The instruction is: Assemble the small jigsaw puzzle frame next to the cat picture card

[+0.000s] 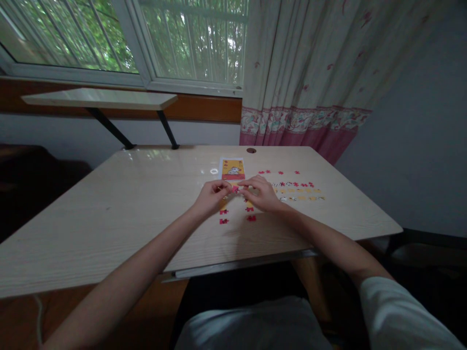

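A pink-red jigsaw piece [235, 189] is held up between my two hands, over the middle of the desk. My left hand [213, 194] pinches its left side between thumb and fingers. The thumb and index finger of my right hand [261, 193] close on its right side. Below the hands, two short columns of pieces lie on the desk, with a red piece [224, 221] at the lower left and another red piece [251, 218] at the lower right. Just beyond my fingers is a picture card [233, 167] showing a white animal on yellow and red. My hands hide part of the pieces.
To the right, rows of loose red pieces [296, 184] and yellow pieces [301, 198] lie spread out. A raised shelf [105, 98] on black legs stands at the back left of the desk [109, 209]. A curtain [302, 97] hangs behind, near a cable hole [251, 150].
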Motion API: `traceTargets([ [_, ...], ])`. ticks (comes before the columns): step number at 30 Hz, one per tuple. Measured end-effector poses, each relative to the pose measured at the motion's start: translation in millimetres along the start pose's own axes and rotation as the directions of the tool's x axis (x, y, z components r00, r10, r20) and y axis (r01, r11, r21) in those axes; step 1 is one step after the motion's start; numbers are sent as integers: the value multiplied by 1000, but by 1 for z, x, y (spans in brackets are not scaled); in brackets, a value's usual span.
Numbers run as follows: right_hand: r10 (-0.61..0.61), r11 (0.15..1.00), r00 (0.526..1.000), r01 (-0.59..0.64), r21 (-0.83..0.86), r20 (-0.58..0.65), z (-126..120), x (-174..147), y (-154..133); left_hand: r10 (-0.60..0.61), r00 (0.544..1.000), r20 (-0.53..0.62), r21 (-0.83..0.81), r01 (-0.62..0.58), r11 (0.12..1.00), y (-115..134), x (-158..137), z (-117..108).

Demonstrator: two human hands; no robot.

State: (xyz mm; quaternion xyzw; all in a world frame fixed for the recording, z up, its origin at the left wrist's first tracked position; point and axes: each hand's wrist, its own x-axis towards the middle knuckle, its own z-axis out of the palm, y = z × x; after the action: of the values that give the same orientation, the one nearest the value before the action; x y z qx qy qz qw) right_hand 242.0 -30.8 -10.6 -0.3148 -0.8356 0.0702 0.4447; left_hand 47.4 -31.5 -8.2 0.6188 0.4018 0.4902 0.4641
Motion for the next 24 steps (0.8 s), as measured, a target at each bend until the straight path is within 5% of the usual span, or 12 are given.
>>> traceTargets([
  [16,-73,994,996,77,-80,48,3,-1,0,-36,997,67,-50,40,998,-6,0,1],
  [24,-14,985,1000,12,-173,-10,4,-4,4,-33,992,119,-63,41,997,-5,0,1],
])
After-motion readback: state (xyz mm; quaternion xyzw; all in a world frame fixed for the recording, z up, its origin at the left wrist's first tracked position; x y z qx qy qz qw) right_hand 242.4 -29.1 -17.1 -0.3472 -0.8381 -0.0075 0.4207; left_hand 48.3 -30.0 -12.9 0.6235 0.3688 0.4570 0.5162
